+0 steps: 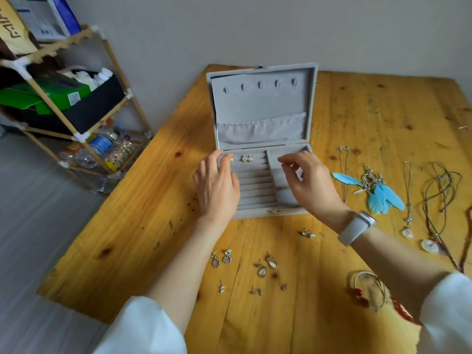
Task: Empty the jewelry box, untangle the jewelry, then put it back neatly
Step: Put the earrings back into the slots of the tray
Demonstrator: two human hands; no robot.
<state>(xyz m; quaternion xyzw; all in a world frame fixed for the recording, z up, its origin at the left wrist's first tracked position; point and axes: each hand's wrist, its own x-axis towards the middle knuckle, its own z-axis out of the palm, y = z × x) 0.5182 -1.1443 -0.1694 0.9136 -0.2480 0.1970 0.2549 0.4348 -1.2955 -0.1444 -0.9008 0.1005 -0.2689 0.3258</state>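
Observation:
The grey velvet jewelry box (pixel 260 215) stands open on the wooden table (pixel 143 213), its lid (pixel 260 108) upright. A pair of stud earrings (pixel 247 158) sits in the top ring roll. My left hand (pixel 217 185) lies over the left end of the rolls, fingertips at the top-left corner beside a small shiny piece (pixel 231 159). My right hand (pixel 311 185) hovers over the right compartments with thumb and forefinger pinched; what they hold, if anything, is too small to see. Several earrings (pixel 265 267) lie in front of the box.
Blue feather earrings (pixel 380 192), a thin chain (pixel 343 172), a pendant necklace (pixel 408 200) and a cord necklace (pixel 439 195) lie to the right. A red bead bracelet (pixel 362 292) is near my right forearm. A bamboo shelf (pixel 63 98) with bottles stands left of the table.

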